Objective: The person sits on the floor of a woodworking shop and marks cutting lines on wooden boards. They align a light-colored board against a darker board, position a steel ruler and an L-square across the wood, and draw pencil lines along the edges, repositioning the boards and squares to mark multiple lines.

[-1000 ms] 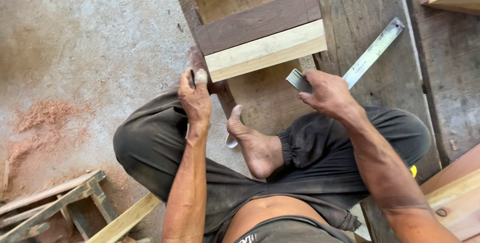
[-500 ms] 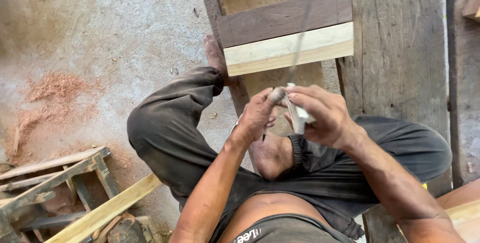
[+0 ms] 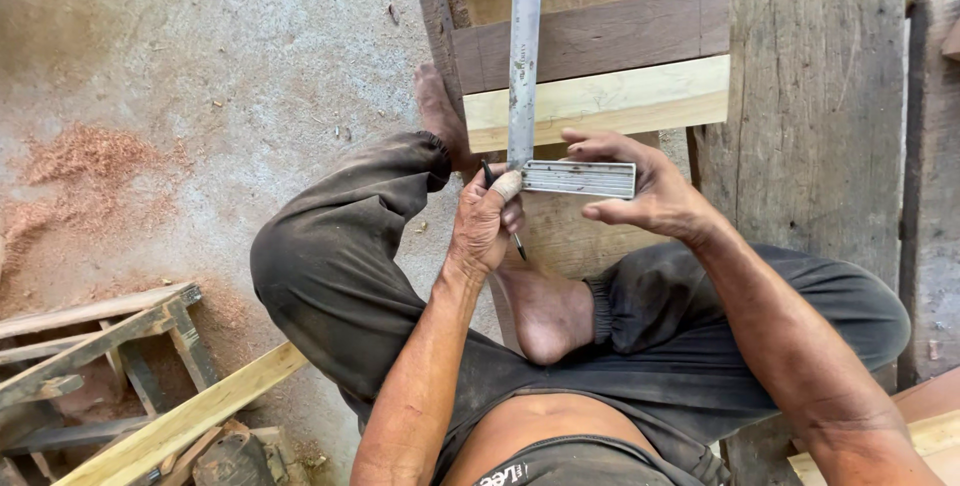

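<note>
The right hand point(image 3: 650, 191) grips the metal square point(image 3: 525, 96) across the pale plank point(image 3: 600, 101) lying over the wooden frame, the left hand point(image 3: 487, 226) clenches a pencil point(image 3: 518, 244), so marking seems underway, needing a steady blade.

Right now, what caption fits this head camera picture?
Seated person's right hand holds a metal try square across a pale plank; left hand grips a pencil.

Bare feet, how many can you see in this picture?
2. One foot lies sole-up between the person's legs, below the left hand. The other foot rests on the ground against the pale plank, partly hidden by the trouser leg.
</note>
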